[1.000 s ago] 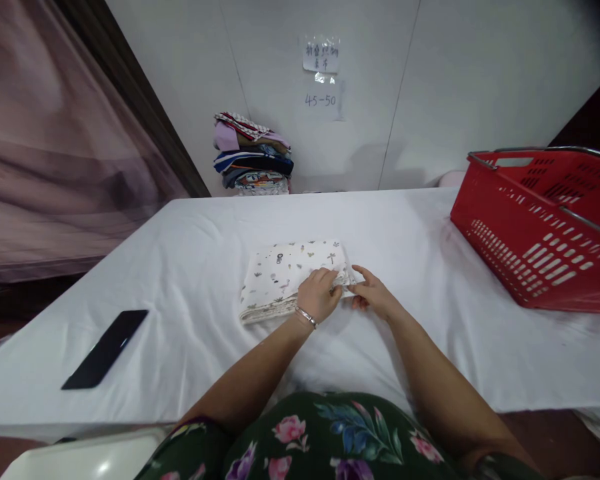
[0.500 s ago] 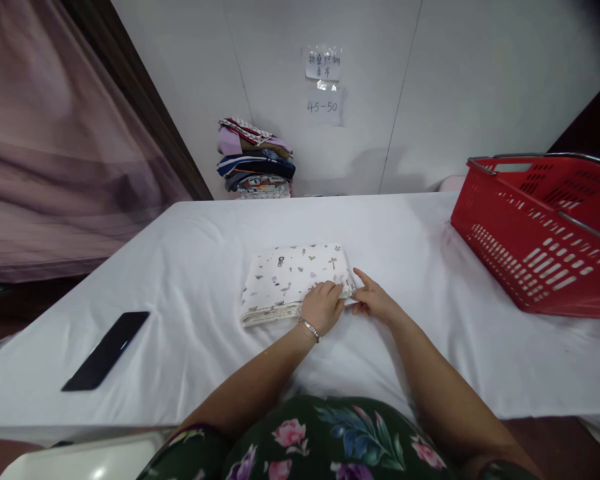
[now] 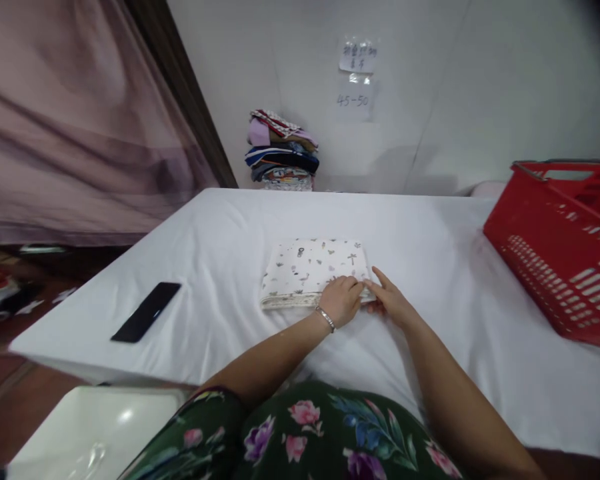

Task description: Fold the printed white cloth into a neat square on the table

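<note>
A folded white cloth (image 3: 310, 267) printed with small grey and brown motifs lies flat on the table, its layered edge facing me. My left hand (image 3: 341, 301), with a bracelet at the wrist, is closed at the near right part of the cloth, fingers curled on its edge. At the right corner my right hand (image 3: 391, 301) pinches the fabric, thumb on top and other fingers lower, with one finger pointing outward. The two hands almost touch and hide that corner.
A white sheet covers the table (image 3: 220, 267). A black phone-like slab (image 3: 147, 312) lies at left, and a red plastic basket (image 3: 555, 267) stands at right. Folded fabrics (image 3: 283, 153) are stacked at the back by the wall. A white stool (image 3: 95, 427) is at lower left.
The view has swung left, so everything appears shifted to the right. My right hand has come closer to my left, its thumb now over the cloth's corner.
</note>
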The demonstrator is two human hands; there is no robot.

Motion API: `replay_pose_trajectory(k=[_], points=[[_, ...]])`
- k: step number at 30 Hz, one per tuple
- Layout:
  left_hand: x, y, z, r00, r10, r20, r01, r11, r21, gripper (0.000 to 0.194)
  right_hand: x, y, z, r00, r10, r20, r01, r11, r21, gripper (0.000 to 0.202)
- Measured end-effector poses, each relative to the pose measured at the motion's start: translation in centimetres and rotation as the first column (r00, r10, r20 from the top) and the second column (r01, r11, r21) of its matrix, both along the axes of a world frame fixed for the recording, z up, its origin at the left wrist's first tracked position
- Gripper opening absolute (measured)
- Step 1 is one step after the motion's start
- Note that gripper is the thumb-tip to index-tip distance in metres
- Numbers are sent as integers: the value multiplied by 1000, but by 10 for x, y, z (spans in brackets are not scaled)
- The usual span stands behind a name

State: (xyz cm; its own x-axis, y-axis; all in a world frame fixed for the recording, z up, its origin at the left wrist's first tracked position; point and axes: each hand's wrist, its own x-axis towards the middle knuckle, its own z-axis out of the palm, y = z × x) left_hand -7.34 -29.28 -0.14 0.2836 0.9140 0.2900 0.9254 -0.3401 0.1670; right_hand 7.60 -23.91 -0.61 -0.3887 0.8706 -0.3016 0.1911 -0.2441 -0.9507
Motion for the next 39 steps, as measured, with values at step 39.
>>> replay_pose_trajectory(k=[39], points=[[-170, -87, -13, 368, 776, 513, -610, 618, -496, 46, -3, -8, -4, 983, -24, 184, 25, 1000, -8, 81]])
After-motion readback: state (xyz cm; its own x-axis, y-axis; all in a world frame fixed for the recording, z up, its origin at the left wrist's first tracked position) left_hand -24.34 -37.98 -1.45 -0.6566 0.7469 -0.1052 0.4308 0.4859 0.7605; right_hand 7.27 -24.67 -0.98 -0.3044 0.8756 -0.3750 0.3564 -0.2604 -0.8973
